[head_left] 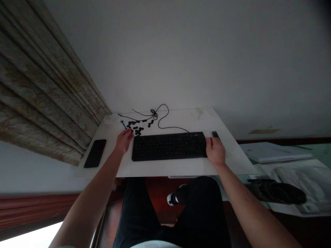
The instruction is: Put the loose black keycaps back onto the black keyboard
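A black keyboard [169, 146] lies flat on the white desk, its cable running off the back edge. My right hand [216, 150] is closed around the keyboard's right end, thumb on top. Just past the keyboard's upper left corner, my left hand [124, 140] has its fingers pinched together at a small black keycap [131, 131]. Around those fingertips several loose black keycaps [139, 129] are scattered. A slim blue tool [123, 124] rests beside them, its lower end close to my left fingers.
Behind the keyboard, a black cable [154, 114] is bundled near the wall. A dark phone [95, 153] lies at the desk's left edge. Beyond my right hand sits a black object [215, 134]. A curtain [51, 79] hangs left; papers [276, 151] lie on a lower surface at right.
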Demonstrator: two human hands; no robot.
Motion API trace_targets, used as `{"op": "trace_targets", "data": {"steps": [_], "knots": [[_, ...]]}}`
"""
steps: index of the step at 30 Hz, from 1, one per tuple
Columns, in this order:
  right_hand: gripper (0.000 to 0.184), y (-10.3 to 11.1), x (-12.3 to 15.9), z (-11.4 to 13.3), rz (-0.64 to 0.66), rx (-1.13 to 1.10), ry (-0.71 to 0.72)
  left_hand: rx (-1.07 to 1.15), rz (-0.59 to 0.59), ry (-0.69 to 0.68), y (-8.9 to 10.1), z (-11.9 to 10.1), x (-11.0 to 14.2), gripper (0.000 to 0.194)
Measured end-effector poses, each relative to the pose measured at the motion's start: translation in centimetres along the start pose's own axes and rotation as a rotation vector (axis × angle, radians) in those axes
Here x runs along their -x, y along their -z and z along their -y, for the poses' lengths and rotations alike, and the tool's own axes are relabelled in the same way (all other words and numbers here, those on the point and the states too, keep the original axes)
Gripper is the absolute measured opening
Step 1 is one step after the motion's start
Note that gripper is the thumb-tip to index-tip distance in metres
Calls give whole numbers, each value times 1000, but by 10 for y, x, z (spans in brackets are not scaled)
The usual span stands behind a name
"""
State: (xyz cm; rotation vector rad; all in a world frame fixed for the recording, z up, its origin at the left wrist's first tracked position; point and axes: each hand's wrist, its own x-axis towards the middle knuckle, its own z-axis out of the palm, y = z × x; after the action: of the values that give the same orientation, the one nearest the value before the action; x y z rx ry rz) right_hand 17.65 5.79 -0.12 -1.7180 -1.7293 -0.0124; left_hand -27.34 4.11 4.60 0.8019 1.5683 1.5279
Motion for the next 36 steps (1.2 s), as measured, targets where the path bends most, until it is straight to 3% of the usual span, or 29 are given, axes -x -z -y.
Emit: {"op": "trace_targets", "data": {"steps": [3, 8, 15, 22, 25, 30, 36], "knots": [[48, -1, 0, -1, -12, -10, -10, 356, 128, 123, -22, -11, 17, 8], [48, -1, 1, -1, -41, -21, -37, 524, 294, 171, -56, -25, 55, 12], [45, 3, 3, 1, -85, -53, -43, 488, 368, 193, -82, -30, 91, 18], [38, 13, 10, 16, -193, -208, -88, 454, 403, 264, -107, 1, 133, 26], [38, 17, 31, 49, -89, -370, -117, 379, 410, 258, -122, 19, 150, 26], [42, 17, 76, 110, 327, -780, -146, 201, 426, 125, -139, 35, 168, 17], [33, 19, 90, 125, 366, -896, -247, 87, 438, 24, -136, 39, 174, 10]]}}
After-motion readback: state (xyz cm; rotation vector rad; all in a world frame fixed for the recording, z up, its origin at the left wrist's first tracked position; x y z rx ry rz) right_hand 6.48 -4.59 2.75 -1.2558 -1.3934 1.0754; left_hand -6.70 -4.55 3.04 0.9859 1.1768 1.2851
